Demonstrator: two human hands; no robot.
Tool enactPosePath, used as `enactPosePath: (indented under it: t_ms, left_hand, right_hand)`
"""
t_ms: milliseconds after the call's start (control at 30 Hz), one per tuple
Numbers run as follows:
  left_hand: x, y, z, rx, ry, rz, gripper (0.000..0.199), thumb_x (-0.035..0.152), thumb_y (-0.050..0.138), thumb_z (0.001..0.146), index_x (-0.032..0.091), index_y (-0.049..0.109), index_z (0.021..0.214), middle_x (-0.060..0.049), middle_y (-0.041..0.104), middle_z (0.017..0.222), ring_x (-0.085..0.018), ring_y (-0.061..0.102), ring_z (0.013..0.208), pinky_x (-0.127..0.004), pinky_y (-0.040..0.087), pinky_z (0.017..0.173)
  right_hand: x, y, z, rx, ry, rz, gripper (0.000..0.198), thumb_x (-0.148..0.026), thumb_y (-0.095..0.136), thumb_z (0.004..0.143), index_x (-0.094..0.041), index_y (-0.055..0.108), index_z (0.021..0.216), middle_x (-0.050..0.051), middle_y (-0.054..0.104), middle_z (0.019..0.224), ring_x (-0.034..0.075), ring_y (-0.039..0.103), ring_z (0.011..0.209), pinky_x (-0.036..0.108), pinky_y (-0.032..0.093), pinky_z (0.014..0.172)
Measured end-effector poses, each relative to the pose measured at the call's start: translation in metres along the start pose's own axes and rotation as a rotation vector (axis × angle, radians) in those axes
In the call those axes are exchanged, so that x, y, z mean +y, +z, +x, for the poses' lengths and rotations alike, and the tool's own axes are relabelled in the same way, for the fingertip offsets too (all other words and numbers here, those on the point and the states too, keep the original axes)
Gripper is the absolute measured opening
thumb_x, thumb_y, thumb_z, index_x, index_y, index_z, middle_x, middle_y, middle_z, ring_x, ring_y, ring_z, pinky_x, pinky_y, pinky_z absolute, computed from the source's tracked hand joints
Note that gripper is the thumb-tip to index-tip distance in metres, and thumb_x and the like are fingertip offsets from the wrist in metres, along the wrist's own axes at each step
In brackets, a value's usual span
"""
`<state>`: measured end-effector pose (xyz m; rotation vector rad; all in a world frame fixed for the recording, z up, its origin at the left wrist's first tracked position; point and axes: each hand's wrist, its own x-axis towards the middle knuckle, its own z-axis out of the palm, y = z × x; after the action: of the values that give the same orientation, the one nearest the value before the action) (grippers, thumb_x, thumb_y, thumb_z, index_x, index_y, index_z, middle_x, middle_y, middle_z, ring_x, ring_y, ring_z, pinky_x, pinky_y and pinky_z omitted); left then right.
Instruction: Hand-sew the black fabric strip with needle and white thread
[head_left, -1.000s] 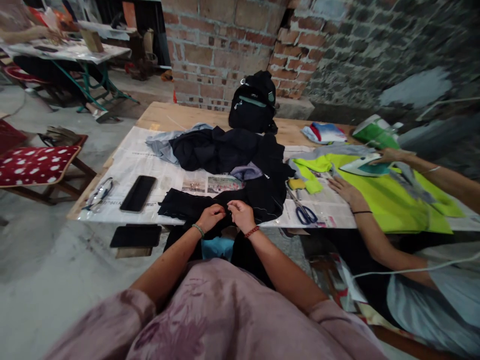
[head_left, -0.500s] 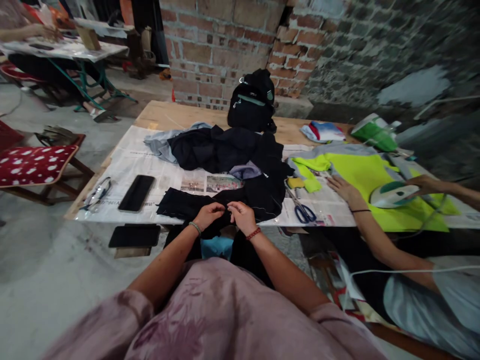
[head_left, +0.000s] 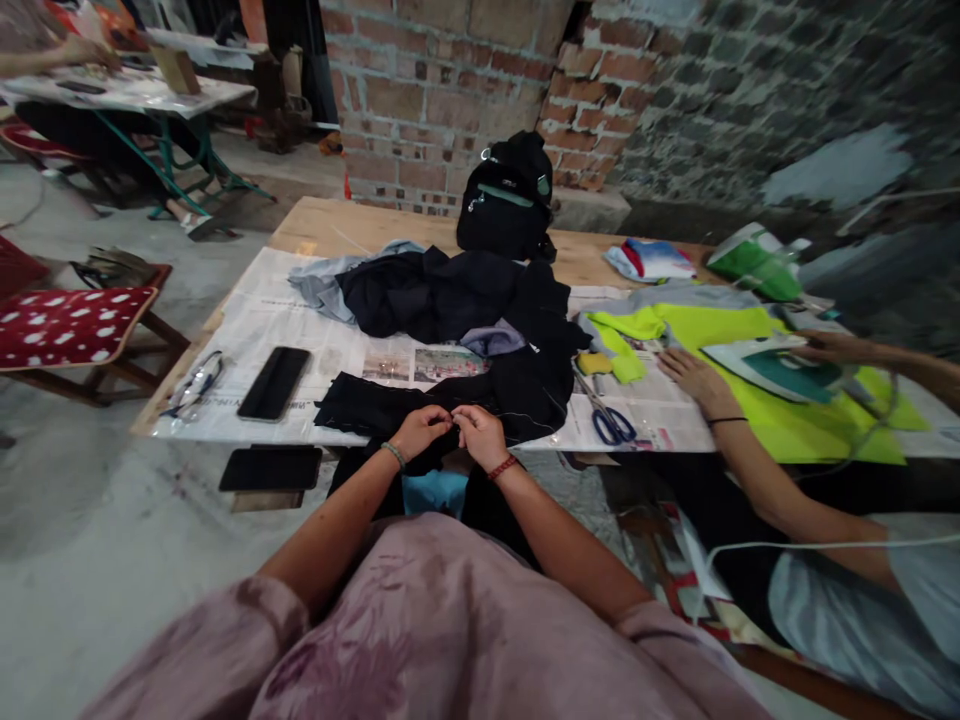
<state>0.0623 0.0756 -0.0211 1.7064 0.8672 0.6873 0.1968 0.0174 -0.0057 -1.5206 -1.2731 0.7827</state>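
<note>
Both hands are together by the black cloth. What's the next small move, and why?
Perhaps ease the right hand slightly away from the left hand: they nearly meet at the black cloth, so close that I can't tell what, if anything, they pinch.

You are working in dim, rather flat light, with its source lying out of view. The wall (head_left: 450,100) is fading into gloom and smear towards 2 o'clock, and deep shadow is filling the gap beside it at 11 o'clock. The yellow cloth (head_left: 690,325) is glowing brightest at 3 o'clock, while the black cloth (head_left: 532,385) near the centre is swallowing its folds. Your left hand (head_left: 420,433) and right hand (head_left: 482,438) are showing too softly for fine fingertip detail. The lens is stretching your shirt (head_left: 450,620) at 6 o'clock and blurring the floor (head_left: 112,550) at 8.
</note>
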Motion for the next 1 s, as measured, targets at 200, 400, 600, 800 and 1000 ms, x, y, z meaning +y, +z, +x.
enactPosePath:
  t_ms: [200, 400, 600, 800, 1000]
  left_hand:
    - [0.001, 0.003, 0.000, 0.049, 0.023, 0.097, 0.010, 0.016, 0.051, 0.069, 0.014, 0.061, 0.072, 0.001, 0.059, 0.073, -0.012, 0.053, 0.071, -0.023, 0.042, 0.071]
    - [0.002, 0.003, -0.001, 0.033, -0.017, 0.025, 0.013, 0.024, 0.053, 0.072, 0.014, 0.060, 0.072, 0.002, 0.057, 0.067, -0.011, 0.051, 0.066, -0.022, 0.041, 0.065]
    - [0.003, 0.002, 0.000, 0.052, 0.003, 0.104, 0.008, 0.016, 0.051, 0.068, 0.015, 0.059, 0.070, 0.002, 0.059, 0.070, -0.012, 0.052, 0.069, -0.023, 0.041, 0.070]
    - [-0.002, 0.001, -0.001, 0.086, 0.005, -0.005, 0.012, 0.023, 0.053, 0.071, 0.015, 0.060, 0.076, 0.001, 0.060, 0.075, -0.012, 0.053, 0.074, -0.024, 0.043, 0.073]
    - [0.002, -0.004, -0.003, 0.098, 0.009, -0.128, 0.012, 0.021, 0.052, 0.071, 0.015, 0.062, 0.076, 0.000, 0.060, 0.077, -0.013, 0.054, 0.078, -0.026, 0.043, 0.079]
  right_hand:
    - [-0.008, -0.005, 0.002, 0.041, -0.085, -0.066, 0.021, -0.028, 0.045, 0.079, -0.017, 0.063, 0.080, -0.001, 0.054, 0.065, 0.006, 0.048, 0.042, 0.019, 0.041, 0.047]
    - [-0.006, -0.002, 0.001, -0.003, -0.075, -0.089, 0.020, -0.026, 0.044, 0.079, -0.017, 0.062, 0.077, 0.001, 0.057, 0.071, 0.006, 0.047, 0.043, 0.020, 0.040, 0.046]
    - [-0.023, -0.010, 0.010, 0.050, -0.108, -0.070, 0.020, -0.028, 0.045, 0.078, -0.017, 0.062, 0.079, 0.000, 0.056, 0.071, 0.005, 0.048, 0.041, 0.019, 0.040, 0.044]
    - [-0.025, -0.009, 0.012, 0.011, 0.016, 0.045, 0.021, -0.031, 0.048, 0.074, -0.016, 0.062, 0.077, -0.002, 0.057, 0.063, 0.005, 0.048, 0.037, 0.018, 0.039, 0.043]
    - [-0.024, -0.015, 0.014, 0.021, 0.036, 0.071, 0.020, -0.031, 0.051, 0.073, -0.016, 0.063, 0.078, -0.003, 0.057, 0.057, 0.006, 0.048, 0.037, 0.019, 0.039, 0.045]
